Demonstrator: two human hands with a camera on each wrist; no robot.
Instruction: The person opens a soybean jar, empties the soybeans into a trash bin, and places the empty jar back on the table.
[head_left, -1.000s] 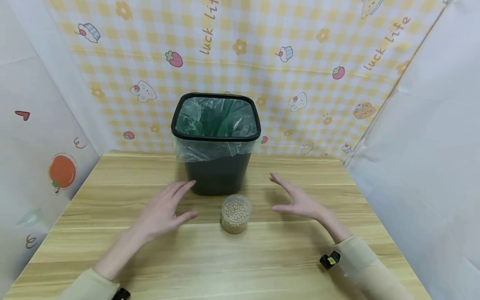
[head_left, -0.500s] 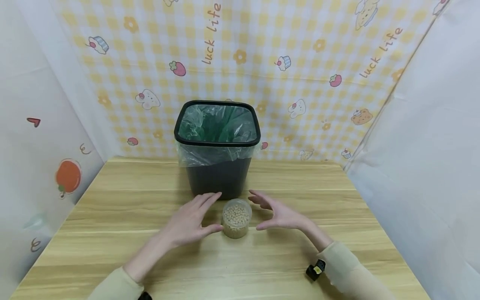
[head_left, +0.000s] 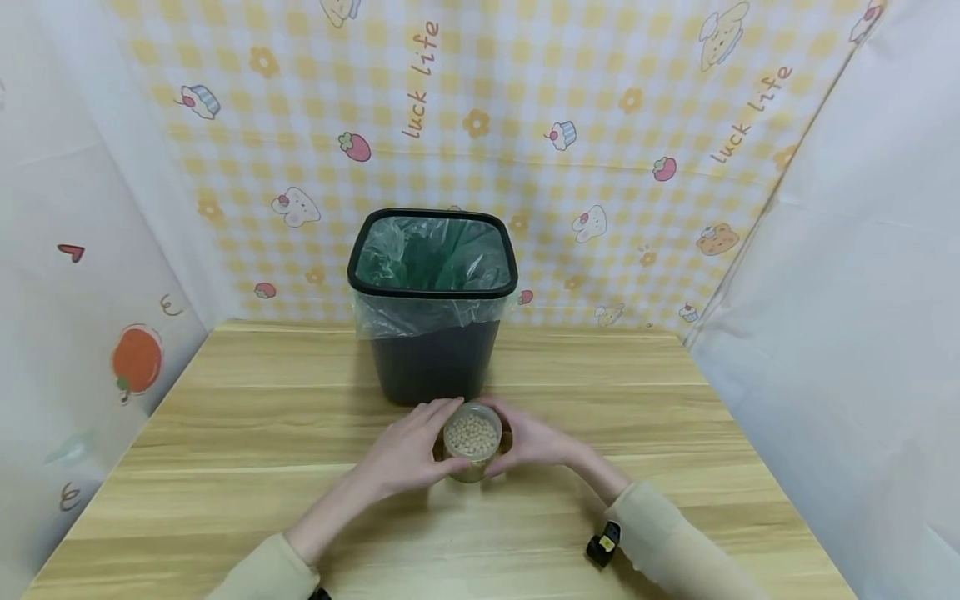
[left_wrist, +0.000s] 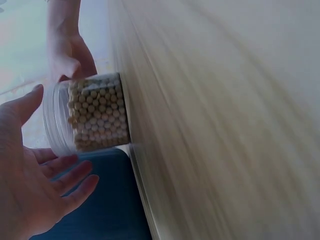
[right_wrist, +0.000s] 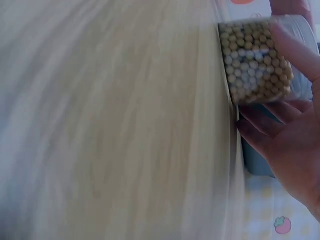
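Note:
A clear round jar filled with small beige beads or beans stands upright on the wooden table. My left hand is at its left side, the thumb in front and the fingers reaching toward the back. In the left wrist view, the fingers of this left hand are spread beside the jar. My right hand flanks the other side. The right wrist view shows the right hand's thumb across the jar and its fingers loosely bent behind. Firm contact cannot be told for either hand.
Just behind the jar stands a dark bin with a black rim and a clear plastic liner. A yellow checked cloth hangs at the back, with white sheets on the sides. The wooden table lies beneath.
Both hands have moved inward from either side until they flank the jar. The jar stays standing on the table, and the head view has shifted slightly.

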